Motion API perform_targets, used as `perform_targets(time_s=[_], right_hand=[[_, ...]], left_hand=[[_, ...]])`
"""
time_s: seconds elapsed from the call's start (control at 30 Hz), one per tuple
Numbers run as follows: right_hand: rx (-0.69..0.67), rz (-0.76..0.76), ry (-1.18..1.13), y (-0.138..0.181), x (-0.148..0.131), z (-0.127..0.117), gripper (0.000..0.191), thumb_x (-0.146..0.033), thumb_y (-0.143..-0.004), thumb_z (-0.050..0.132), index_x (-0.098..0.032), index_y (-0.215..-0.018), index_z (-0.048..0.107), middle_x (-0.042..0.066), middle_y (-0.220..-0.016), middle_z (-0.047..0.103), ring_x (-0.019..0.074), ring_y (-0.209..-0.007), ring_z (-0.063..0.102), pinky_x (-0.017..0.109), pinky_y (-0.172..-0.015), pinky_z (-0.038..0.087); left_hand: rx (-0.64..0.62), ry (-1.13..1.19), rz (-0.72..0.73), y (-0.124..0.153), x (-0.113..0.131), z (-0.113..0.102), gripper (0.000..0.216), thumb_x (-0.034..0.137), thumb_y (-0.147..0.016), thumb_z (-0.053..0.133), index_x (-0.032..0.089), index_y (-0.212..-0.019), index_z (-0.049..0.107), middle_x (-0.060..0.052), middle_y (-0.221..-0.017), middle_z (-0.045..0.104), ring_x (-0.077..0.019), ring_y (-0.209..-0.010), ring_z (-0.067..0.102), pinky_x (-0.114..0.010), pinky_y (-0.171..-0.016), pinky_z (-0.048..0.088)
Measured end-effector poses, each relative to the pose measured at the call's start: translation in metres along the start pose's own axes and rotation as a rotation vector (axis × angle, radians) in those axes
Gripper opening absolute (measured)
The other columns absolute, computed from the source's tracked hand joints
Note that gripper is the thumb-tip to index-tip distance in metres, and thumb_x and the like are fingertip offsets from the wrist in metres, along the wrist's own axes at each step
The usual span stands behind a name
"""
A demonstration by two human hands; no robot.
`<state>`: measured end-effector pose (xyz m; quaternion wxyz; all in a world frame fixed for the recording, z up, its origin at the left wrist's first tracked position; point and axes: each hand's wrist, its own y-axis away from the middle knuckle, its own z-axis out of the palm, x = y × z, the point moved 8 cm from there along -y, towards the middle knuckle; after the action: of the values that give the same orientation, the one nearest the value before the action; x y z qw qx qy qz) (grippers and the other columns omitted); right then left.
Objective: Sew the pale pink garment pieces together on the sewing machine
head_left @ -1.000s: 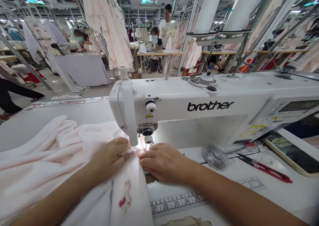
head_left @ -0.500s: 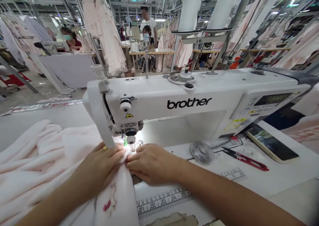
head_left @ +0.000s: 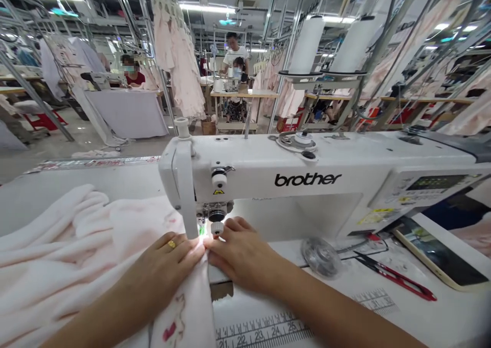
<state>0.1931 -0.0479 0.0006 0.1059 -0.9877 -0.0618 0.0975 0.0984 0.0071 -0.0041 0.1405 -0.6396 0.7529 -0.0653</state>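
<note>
Pale pink fleece (head_left: 57, 246) bunches beneath my left hand (head_left: 163, 269) and runs up to the presser foot (head_left: 201, 230) of the Brother sewing machine (head_left: 268, 179). My right hand (head_left: 241, 253) sits just beside it, fingers (head_left: 226, 240) extended, pressing down without gripping. Keeping the layers level and my fingertips clear of the foot seems best

Your sewing machine (head_left: 303, 184) stands on the table (head_left: 76, 177), with the fabric (head_left: 49, 246) piled to the left of its needle. In front of the machine's right side lie a disc (head_left: 320, 256), thread snips (head_left: 395, 279) and, farthest right, a phone (head_left: 437, 253). A measuring scale (head_left: 264, 332) is nearest you on the table. Behind the machine stand 2 thread cones (head_left: 307, 44), with hanging garments (head_left: 184, 67) beyond to the left.
</note>
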Motion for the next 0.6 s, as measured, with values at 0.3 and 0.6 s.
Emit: perform_targets(time_s=[0.3, 0.6], right_hand=[[0.018, 0.114, -0.079, 0.003, 0.006, 0.001, 0.029, -0.036, -0.097, 0.057, -0.022, -0.122, 0.056, 0.006, -0.108, 0.054, 0.0228, -0.106, 0.043, 0.042, -0.107, 0.027], [0.082, 0.096, -0.091, -0.005, 0.014, -0.006, 0.018, -0.031, -0.096, 0.061, -0.019, -0.109, 0.064, 0.006, -0.100, 0.060, 0.0220, -0.102, 0.049, 0.039, -0.103, 0.034]], left_hand=[[-0.061, -0.039, -0.068, -0.009, -0.022, 0.009, 0.041, -0.001, -0.082, 0.040, 0.017, -0.111, 0.063, -0.011, -0.106, 0.068, -0.0250, -0.099, 0.064, -0.037, -0.085, 0.048], [-0.022, 0.093, -0.119, -0.007, -0.029, 0.009, 0.036, 0.007, -0.090, 0.038, 0.019, -0.114, 0.062, -0.010, -0.120, 0.066, -0.0235, -0.112, 0.061, -0.037, -0.091, 0.047]])
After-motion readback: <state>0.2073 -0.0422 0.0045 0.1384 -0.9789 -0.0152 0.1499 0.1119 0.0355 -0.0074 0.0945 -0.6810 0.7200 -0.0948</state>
